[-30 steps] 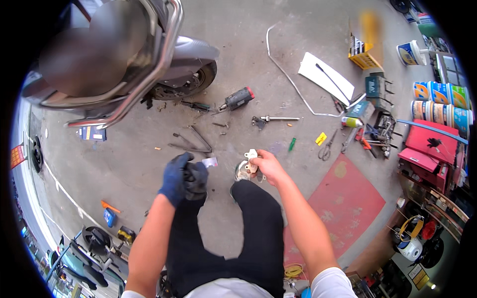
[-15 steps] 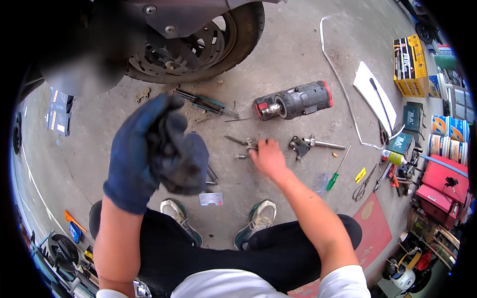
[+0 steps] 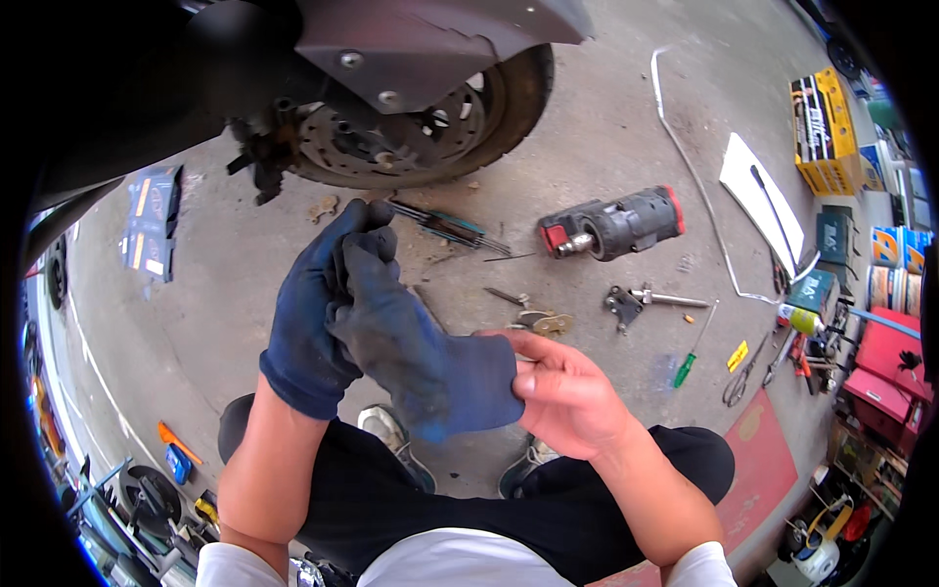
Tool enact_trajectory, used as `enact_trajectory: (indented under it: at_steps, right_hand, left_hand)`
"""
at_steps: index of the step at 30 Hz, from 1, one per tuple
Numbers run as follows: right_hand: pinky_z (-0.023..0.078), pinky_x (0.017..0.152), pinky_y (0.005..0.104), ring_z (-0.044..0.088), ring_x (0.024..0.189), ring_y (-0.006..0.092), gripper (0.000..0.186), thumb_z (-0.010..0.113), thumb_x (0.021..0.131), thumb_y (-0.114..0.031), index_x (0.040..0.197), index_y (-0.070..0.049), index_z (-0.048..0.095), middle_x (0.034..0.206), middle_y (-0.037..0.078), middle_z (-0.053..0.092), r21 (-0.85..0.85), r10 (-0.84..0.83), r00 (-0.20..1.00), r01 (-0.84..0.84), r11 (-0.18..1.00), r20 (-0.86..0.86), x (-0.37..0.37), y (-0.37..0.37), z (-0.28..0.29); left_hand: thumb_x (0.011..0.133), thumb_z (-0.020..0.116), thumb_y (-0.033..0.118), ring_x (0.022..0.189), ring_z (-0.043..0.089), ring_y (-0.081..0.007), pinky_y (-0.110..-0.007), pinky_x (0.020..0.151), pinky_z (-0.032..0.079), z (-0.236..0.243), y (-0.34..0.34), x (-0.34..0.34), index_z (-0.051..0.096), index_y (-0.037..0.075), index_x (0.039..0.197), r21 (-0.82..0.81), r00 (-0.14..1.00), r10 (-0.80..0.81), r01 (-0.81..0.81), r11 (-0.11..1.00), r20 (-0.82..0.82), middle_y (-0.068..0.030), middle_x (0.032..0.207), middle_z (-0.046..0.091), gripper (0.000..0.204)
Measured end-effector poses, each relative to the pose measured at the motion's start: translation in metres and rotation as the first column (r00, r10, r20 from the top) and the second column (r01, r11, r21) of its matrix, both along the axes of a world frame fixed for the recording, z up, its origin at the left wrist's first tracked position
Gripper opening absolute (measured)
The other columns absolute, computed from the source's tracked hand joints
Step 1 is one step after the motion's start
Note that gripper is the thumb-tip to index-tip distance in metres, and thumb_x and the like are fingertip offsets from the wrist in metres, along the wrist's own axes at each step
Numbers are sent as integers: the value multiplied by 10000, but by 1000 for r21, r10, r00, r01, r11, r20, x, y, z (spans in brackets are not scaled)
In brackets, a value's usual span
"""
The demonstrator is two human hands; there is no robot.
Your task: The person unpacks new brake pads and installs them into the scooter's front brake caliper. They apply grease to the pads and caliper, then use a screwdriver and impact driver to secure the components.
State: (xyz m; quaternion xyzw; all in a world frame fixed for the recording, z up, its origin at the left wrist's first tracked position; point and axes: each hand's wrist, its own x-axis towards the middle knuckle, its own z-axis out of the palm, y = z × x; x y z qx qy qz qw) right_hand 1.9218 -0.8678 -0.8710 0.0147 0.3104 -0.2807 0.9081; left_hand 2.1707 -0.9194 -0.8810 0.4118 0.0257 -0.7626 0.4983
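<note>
My left hand (image 3: 311, 313) wears a dark blue work glove and grips a second glove (image 3: 430, 367) of the same kind, its fingers bunched against my left palm. My bare right hand (image 3: 577, 396) pinches the cuff of that second glove between thumb and fingers, stretching it to the right. Beyond my hands on the floor lie a small metal plate (image 3: 545, 321) with rounded ends, a bolt (image 3: 506, 295) and a dark bracket (image 3: 622, 307) beside a metal rod (image 3: 675, 299). A black and red cordless power tool (image 3: 626, 223) rests farther off.
A scooter wheel (image 3: 523, 112) with a brake disc stands ahead. Near it lies a bundle of thin tools (image 3: 450, 230). To the right are a green-handled screwdriver (image 3: 685, 368), scissors (image 3: 741, 386), a white board (image 3: 763, 196), a yellow box (image 3: 827, 132) and a red toolbox (image 3: 890, 342).
My right hand has left the metal parts on the floor and taken hold of the second glove's cuff. The glove is now drawn out to the right. The whole view has shifted somewhat.
</note>
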Motion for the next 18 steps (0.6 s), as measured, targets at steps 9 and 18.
enact_trajectory:
  at_steps: [9,18]
  right_hand:
    - [495,703,284,617,784,115,139,618,893,-74,1001,12,601,939,63,658,-543,-172,734,-303,783,-657,-1,-20,8]
    - [485,648,365,547,784,277,250,736,740,-68,970,-25,648,848,95,550,-495,-648,363,-869,25,-670,8,4,15]
  left_hand:
    - [947,614,200,812,590,-117,-292,742,487,0,6,12,602,0,1124,-85,-123,127,296,951,984,-68,968,663,268]
    - [975,552,214,813,607,-119,-293,694,520,-22,58,-64,626,14,1131,-333,727,-290,581,742,622,-42,948,631,264]
